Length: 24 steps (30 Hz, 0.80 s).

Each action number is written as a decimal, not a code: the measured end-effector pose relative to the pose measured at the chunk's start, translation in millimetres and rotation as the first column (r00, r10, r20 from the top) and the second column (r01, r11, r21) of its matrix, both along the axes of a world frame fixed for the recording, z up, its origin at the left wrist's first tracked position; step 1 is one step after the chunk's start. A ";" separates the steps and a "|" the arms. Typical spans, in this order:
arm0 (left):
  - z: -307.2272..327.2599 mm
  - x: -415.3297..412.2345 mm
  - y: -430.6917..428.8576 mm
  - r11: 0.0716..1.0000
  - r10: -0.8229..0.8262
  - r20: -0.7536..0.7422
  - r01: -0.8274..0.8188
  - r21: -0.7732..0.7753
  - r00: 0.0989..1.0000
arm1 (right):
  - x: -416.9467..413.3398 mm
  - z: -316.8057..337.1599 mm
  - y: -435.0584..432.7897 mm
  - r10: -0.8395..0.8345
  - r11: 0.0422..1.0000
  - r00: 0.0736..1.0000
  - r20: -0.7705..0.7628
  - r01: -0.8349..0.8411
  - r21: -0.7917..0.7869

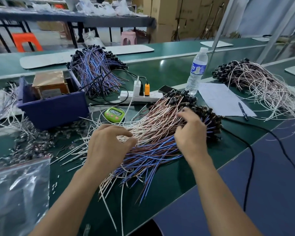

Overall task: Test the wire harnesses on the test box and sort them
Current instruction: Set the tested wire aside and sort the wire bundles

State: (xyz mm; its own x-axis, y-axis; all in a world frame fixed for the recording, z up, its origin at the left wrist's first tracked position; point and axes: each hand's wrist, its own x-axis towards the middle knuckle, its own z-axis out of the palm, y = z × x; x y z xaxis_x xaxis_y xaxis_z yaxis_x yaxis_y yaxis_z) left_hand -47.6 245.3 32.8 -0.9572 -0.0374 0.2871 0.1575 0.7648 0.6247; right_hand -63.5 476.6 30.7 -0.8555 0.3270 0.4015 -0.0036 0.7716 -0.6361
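White wires (126, 135) are being pinched in the left hand (107, 143), right hand (191, 133) spread on the pile (160, 123); looks like one harness is being picked, needs gentle untangling next

The green digital timer (114, 113) shows four dark digits on its grey display — the first looks like a 0, the rest are too blurred to read for certain. The water bottle (196, 70) carries a blue and white label with large white Chinese characters, not legible at this sharpness. The white sheet of paper (223, 99) bears faint printed lines, and the test box (48, 86) a pale label on its front — neither can be read.
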 end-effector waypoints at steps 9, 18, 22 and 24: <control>12.3 8.3 -45.8 0.948 0.196 0.035 -0.199 0.249 0.980 | 24.4 -8.2 -141.1 0.468 0.865 0.884 0.017 -0.454 -0.214; 12.1 59.2 -175.5 0.761 0.619 0.051 -0.614 0.208 0.784 | 26.8 -4.4 -271.4 0.781 0.620 0.620 0.078 -0.755 -0.214; 9.4 98.2 -236.0 0.535 0.845 -0.011 -0.845 -0.005 0.535 | 28.0 -1.9 -333.3 0.864 0.500 0.471 0.177 -0.842 -0.203; 5.4 116.7 -261.9 0.474 0.880 -0.019 -0.880 -0.018 0.474 | 29.5 -1.9 -363.2 0.879 0.450 0.405 0.251 -0.879 -0.159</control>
